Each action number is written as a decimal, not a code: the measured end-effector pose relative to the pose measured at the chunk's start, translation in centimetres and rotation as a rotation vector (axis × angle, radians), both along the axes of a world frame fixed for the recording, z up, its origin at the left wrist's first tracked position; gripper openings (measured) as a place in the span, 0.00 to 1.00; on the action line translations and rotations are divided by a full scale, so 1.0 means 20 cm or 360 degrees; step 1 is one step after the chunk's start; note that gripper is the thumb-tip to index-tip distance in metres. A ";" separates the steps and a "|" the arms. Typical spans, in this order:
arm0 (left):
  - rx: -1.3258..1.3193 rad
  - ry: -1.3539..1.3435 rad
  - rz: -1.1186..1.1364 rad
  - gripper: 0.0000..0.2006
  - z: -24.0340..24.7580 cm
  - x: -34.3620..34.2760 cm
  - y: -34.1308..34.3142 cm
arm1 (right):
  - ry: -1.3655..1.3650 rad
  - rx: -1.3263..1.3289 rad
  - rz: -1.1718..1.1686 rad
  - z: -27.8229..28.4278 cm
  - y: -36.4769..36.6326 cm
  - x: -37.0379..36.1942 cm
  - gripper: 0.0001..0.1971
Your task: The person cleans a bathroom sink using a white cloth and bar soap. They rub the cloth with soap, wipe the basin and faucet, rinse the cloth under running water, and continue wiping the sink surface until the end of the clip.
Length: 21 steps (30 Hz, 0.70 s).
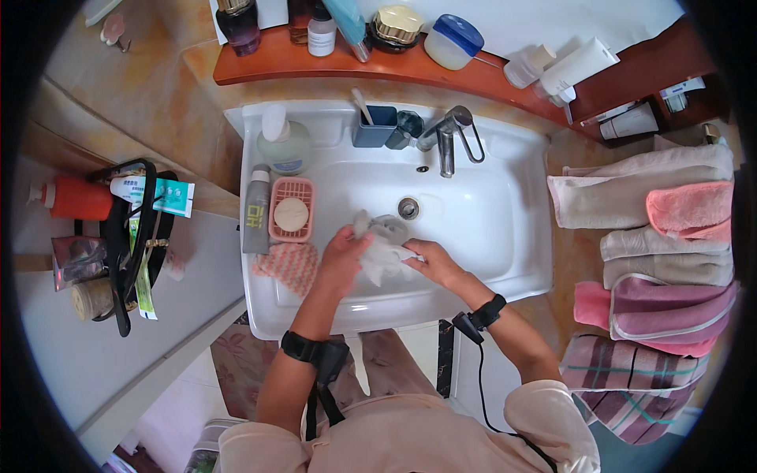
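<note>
A crumpled, thin white cloth point(385, 246) hangs between my hands over the front of the white washbasin point(493, 217). My left hand point(344, 256) is closed on the cloth's left side, slightly blurred. With thumb and fingers, my right hand point(435, 262) pinches its right edge. What kind of cloth it is, I cannot tell. Just beyond it lies the round drain point(408, 208). The chrome faucet point(449, 142) stands at the back of the basin, and no water shows running from it.
Left on the basin: a pink soap dish point(292, 185) with round soap, a grey tube point(256, 209), a pump bottle point(284, 146), and a checked cloth point(288, 266). A blue cup point(374, 128) stands behind. Towels point(643, 189) hang right; a bottle-lined shelf point(331, 69) runs above.
</note>
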State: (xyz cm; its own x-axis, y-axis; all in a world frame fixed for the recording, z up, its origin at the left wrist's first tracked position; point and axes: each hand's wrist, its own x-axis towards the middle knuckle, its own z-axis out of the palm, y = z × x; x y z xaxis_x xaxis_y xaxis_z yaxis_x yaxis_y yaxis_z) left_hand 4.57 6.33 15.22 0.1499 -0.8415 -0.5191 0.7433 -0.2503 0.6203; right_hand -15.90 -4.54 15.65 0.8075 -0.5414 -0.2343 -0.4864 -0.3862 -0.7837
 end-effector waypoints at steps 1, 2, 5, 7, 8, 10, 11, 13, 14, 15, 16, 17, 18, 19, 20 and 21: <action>0.0133 -0.0312 -0.0041 0.22 -0.04 0.05 0.01 | 0.0099 -0.0034 -0.0084 0.00 -0.01 -0.01 0.15; 0.0335 -0.0558 -0.0106 0.25 -0.08 0.07 0.02 | 0.0149 -0.0048 -0.0153 0.01 -0.02 -0.03 0.14; 0.0349 -0.1907 -0.0256 0.36 -0.16 0.01 0.07 | 0.0108 -0.0077 -0.0304 0.04 -0.02 -0.03 0.13; 0.0008 -0.2269 -0.0373 0.40 -0.18 -0.11 0.06 | 0.0062 0.0034 -0.0356 0.06 0.02 0.00 0.14; -0.0089 -0.2280 -0.0466 0.38 -0.18 -0.19 0.06 | -0.0064 0.0018 -0.0209 0.08 0.04 0.02 0.14; -0.0197 -0.2202 -0.0564 0.33 -0.19 -0.23 0.04 | -0.0181 0.0095 -0.0004 0.11 0.08 0.06 0.14; -0.0208 -0.2112 -0.0570 0.29 -0.19 -0.23 0.02 | -0.0186 0.0112 -0.0014 0.13 0.08 0.07 0.14; -0.0160 -0.1771 -0.0543 0.23 -0.18 -0.20 0.00 | -0.0292 0.0211 0.0008 0.16 0.05 0.07 0.14; -0.0098 -0.1522 -0.0508 0.21 -0.16 -0.16 0.00 | -0.0223 0.0253 -0.0165 0.18 0.02 0.05 0.13; -0.0012 -0.1276 -0.0493 0.19 -0.14 -0.12 0.01 | -0.0107 0.0146 -0.0228 0.18 -0.03 0.04 0.16; -0.0075 -0.1163 -0.0473 0.18 -0.10 -0.09 0.01 | -0.0055 0.0096 -0.0231 0.19 -0.06 0.02 0.17; -0.0252 -0.1044 -0.0365 0.18 -0.06 -0.07 0.01 | 0.0114 0.0036 -0.0315 0.19 -0.08 0.00 0.19; -0.0369 -0.0929 -0.0312 0.18 -0.01 -0.07 0.01 | 0.0032 -0.0063 -0.0245 0.17 -0.09 0.00 0.20; -0.0512 -0.0814 -0.0262 0.18 0.05 -0.07 0.02 | 0.0006 -0.0160 -0.0234 0.16 -0.09 -0.01 0.21; -0.0580 -0.0771 -0.0292 0.18 0.10 -0.07 0.01 | -0.0036 -0.0221 -0.0209 0.14 -0.10 -0.01 0.23; -0.0677 -0.0732 -0.0319 0.18 0.14 -0.07 0.01 | -0.0050 -0.0241 -0.0179 0.12 -0.10 -0.01 0.21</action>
State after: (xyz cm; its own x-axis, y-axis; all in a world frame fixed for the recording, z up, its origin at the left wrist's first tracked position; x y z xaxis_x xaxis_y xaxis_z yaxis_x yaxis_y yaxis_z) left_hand 3.21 6.43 18.10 0.0962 -0.9938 -0.0554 0.3431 -0.0192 0.9391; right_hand -16.02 -6.61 18.00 0.7456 -0.6557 -0.1187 -0.5092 -0.4457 -0.7363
